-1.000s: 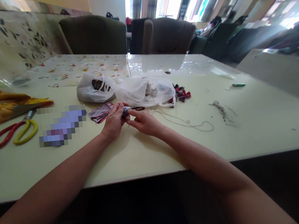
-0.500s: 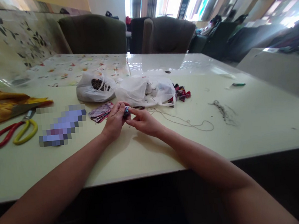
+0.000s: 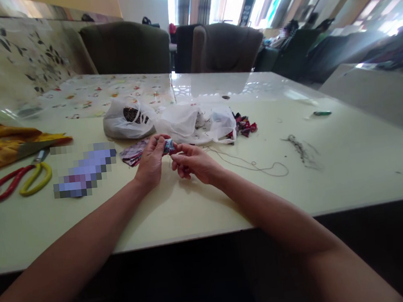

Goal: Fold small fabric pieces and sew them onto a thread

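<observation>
A small piece of blue, white and dark patterned cloth (image 3: 168,146) is pinched between the thumb and fingers of my left hand (image 3: 153,159). My right hand (image 3: 196,162) is closed at the cloth's right side, thumb and forefinger together. Whatever lies between those fingertips is too small to make out. A thin thread (image 3: 255,166) trails over the table to the right of my hands. Just behind my left hand lies a stack of patterned cloth pieces (image 3: 132,153), partly covered by it.
White plastic bags (image 3: 181,124) stand behind my hands, one holding dark grains (image 3: 132,114). Red-patterned cloth bits (image 3: 246,125) lie beside them. At left are scissors (image 3: 35,179) and yellow cloth (image 3: 11,141). A thread clump (image 3: 297,149) and a green object (image 3: 322,113) lie right. A person sits far back.
My hands have moved slightly apart, and more of the patterned cloth shows between them. The lower fingers of my right hand have dropped and spread a little.
</observation>
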`<state>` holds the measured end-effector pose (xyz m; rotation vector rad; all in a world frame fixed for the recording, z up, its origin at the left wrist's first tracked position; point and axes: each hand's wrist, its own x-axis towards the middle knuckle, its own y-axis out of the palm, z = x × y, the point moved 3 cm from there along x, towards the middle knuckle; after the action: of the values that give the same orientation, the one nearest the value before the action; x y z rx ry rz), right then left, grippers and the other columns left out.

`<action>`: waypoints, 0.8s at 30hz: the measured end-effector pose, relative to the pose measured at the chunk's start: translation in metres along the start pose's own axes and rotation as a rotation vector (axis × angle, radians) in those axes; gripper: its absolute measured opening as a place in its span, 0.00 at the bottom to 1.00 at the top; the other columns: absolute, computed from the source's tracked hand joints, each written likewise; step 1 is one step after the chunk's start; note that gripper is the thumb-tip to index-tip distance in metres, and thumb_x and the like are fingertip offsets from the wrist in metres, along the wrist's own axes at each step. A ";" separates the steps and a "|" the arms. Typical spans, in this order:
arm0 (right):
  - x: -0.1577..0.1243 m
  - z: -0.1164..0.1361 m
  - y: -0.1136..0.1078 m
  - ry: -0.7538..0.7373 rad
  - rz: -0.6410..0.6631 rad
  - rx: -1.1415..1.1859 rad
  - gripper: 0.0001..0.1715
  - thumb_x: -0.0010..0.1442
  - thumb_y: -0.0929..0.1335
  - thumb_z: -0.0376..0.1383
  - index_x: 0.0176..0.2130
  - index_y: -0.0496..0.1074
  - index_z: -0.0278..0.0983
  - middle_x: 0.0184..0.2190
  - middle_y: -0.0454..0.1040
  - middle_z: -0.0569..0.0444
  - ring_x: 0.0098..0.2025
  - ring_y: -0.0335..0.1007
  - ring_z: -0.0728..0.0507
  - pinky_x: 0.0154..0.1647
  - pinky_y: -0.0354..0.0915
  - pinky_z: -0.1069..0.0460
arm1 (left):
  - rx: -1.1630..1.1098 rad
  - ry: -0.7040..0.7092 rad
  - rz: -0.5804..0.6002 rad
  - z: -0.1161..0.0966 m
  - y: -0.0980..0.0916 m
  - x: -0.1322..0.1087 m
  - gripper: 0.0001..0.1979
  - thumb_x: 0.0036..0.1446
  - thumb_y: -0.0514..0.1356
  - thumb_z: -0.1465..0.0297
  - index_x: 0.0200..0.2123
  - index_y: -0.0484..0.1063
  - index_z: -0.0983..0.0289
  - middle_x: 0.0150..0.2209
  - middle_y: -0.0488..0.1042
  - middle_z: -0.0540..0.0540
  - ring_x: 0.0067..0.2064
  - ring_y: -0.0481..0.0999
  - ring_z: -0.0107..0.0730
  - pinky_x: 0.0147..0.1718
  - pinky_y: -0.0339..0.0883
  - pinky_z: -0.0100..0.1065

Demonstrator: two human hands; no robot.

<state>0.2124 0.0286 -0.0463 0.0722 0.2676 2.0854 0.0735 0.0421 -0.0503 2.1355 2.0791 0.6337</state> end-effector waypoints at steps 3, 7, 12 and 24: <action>-0.001 0.001 -0.001 -0.039 0.011 0.054 0.22 0.50 0.78 0.45 0.33 0.70 0.35 0.18 0.63 0.65 0.17 0.54 0.56 0.14 0.52 0.59 | -0.008 -0.020 -0.009 0.001 -0.003 0.001 0.11 0.65 0.64 0.60 0.39 0.72 0.61 0.32 0.77 0.50 0.33 0.75 0.26 0.35 0.68 0.27; -0.001 0.003 -0.005 -0.093 -0.046 0.016 0.20 0.52 0.78 0.44 0.30 0.68 0.35 0.17 0.62 0.65 0.17 0.54 0.56 0.15 0.51 0.59 | -0.038 -0.075 -0.061 0.003 -0.004 0.003 0.10 0.66 0.64 0.61 0.39 0.72 0.62 0.31 0.77 0.49 0.32 0.75 0.24 0.32 0.66 0.25; -0.001 0.001 -0.004 -0.067 -0.100 -0.028 0.18 0.54 0.76 0.45 0.35 0.72 0.36 0.18 0.61 0.66 0.17 0.54 0.55 0.15 0.50 0.57 | -0.088 -0.079 -0.031 0.003 0.003 -0.001 0.10 0.65 0.65 0.62 0.39 0.72 0.62 0.31 0.77 0.49 0.33 0.77 0.26 0.37 0.70 0.27; 0.003 0.011 -0.014 -0.519 -0.301 -0.455 0.08 0.59 0.71 0.38 0.38 0.75 0.36 0.25 0.68 0.60 0.27 0.60 0.51 0.31 0.59 0.54 | -0.184 -0.207 -0.049 0.005 0.000 0.001 0.09 0.65 0.65 0.64 0.41 0.71 0.61 0.35 0.79 0.49 0.36 0.80 0.26 0.38 0.76 0.29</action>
<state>0.2245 0.0392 -0.0386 0.2743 -0.4819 1.7108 0.0756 0.0439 -0.0549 1.9531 1.8807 0.5485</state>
